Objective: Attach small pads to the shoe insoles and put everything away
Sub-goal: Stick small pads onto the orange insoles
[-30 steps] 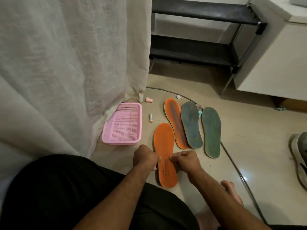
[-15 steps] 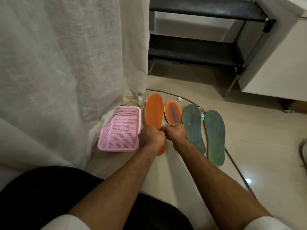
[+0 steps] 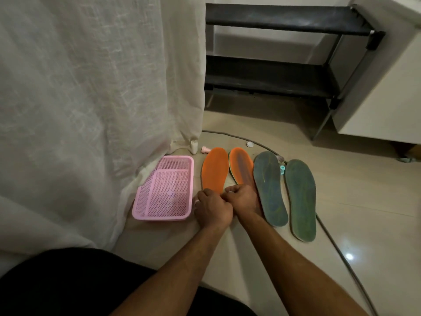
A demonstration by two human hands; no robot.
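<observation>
Over the orange insole, both hands' curled fingers meet.

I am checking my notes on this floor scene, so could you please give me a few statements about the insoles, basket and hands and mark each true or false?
1. Four insoles lie side by side on the floor: two orange, two grey-green. True; for example the plain orange insole and the far grey-green insole.
2. The pink basket sits to the right of all the insoles. False; it sits to their left, by the curtain.
3. The left hand and right hand are close together at the near end of the orange insoles. True.
4. An insole lies inside the pink basket. False; no insole is in it.
5. The dark shelf rack holds shoes. False; none show on it.
</observation>
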